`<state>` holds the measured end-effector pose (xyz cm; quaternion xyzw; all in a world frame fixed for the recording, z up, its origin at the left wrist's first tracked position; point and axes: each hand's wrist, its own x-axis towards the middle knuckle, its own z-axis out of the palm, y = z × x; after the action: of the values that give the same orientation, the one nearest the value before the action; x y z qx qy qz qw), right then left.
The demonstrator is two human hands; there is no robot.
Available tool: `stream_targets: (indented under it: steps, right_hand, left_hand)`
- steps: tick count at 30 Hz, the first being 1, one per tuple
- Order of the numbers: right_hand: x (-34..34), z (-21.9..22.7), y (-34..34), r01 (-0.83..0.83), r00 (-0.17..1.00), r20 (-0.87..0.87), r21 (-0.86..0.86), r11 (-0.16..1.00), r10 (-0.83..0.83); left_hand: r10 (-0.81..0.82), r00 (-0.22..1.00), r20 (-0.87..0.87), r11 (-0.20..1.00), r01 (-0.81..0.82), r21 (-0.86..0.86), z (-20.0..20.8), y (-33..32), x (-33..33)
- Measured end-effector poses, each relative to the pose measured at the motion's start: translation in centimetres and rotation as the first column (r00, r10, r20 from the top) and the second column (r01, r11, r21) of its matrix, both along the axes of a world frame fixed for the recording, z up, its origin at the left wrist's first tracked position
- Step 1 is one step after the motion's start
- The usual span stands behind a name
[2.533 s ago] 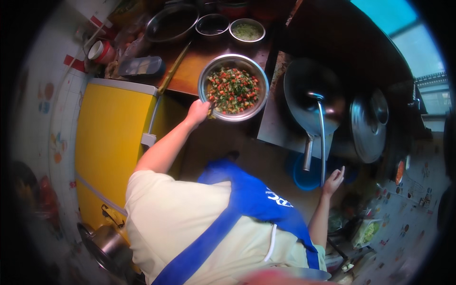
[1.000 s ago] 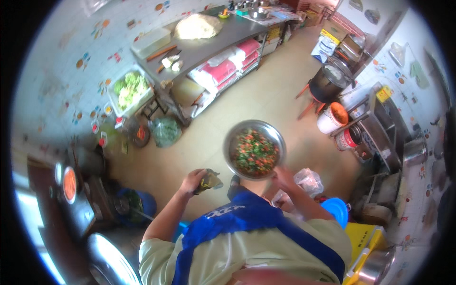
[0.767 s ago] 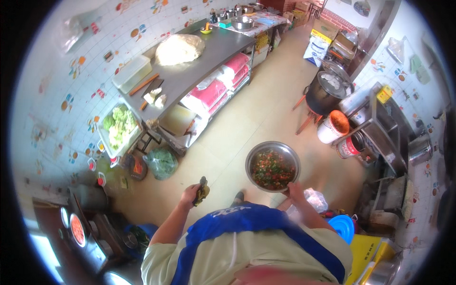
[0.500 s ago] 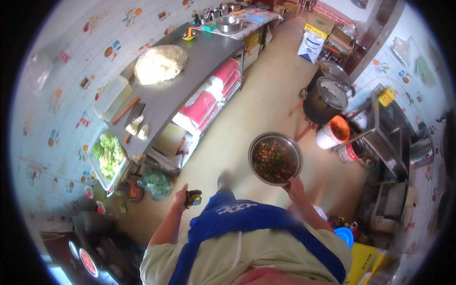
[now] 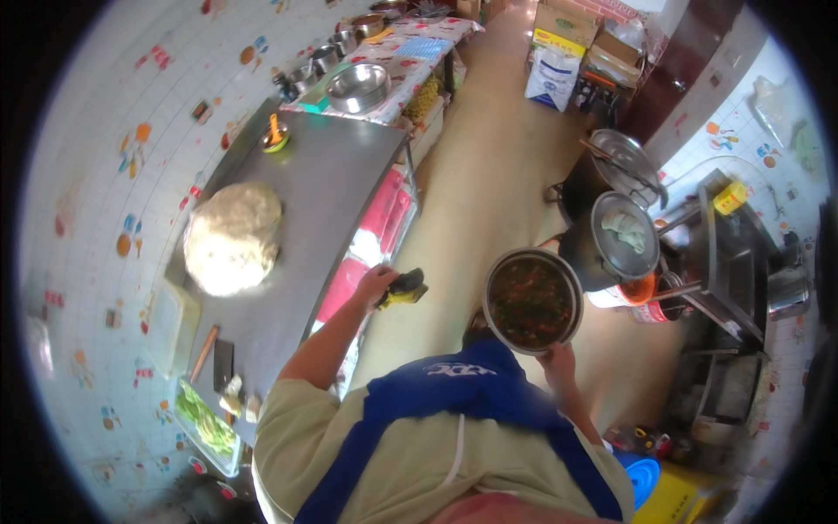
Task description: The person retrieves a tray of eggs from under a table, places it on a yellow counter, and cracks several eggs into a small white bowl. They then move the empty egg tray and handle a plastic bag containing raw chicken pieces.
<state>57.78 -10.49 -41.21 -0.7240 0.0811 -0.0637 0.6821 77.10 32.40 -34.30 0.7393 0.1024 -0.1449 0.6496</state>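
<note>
- Metal bowl (image 5: 532,251) of chopped red and green pieces (image 5: 525,293): it is held up above the floor (image 5: 476,166), just ahead of the right hand (image 5: 557,360).
- That hand is clamped on the near rim; how far its fingers reach underneath is hidden.
- Likeliest trouble: with one hand carrying all the weight from one edge, the far side could dip and spill the pieces.
- A bump is possible too. A dark pot with a lid (image 5: 628,229) stands ahead and right of this hand, near the bowl's right side in view; whether they touch I cannot tell. A knock could twist the rim loose.
- The left hand (image 5: 377,284) is curled around a crumpled dark and yellow cloth (image 5: 404,288), so it would be slow to steady the bowl; the loose end could also catch on something.
- Left of the left hand runs a grey worktop (image 5: 323,183) with a pale, film-covered mound (image 5: 234,237) and, nearer the body, a cleaver (image 5: 224,362). Pink sacks (image 5: 381,205) sit on the shelf below.
- Further ahead of that hand, a steel basin (image 5: 358,87) rests on a patterned tablecloth (image 5: 406,65).
- Right of the right hand are a steel rack (image 5: 724,236) and, low behind it, a blue lid (image 5: 644,480).
</note>
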Motion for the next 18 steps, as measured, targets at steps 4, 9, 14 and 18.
stream_targets:
  steps: [4,9,14,18]
  right_hand:
    - [12.6,-0.8,-3.1,0.189,0.965,-0.248,0.414,0.891,-0.089]
    - [32.0,1.7,-7.8,0.187,0.932,-0.362,0.484,0.855,0.001]
    - [50.4,5.1,-11.1,0.19,0.925,-0.381,0.458,0.869,-0.002]
    - [64.4,4.5,-12.3,0.135,0.95,-0.312,0.505,0.853,0.034]
  left_hand:
    - [-0.08,0.987,-0.139,0.994,0.068,-0.09,-2.0,-4.4,11.7]
    - [-0.013,0.943,-0.331,0.999,0.024,0.029,-3.5,-7.0,21.6]
    - [0.094,0.945,-0.312,0.993,-0.113,-0.044,-1.7,-9.7,32.0]
    - [0.122,0.902,-0.413,0.992,-0.118,0.034,-2.8,-11.3,44.2]
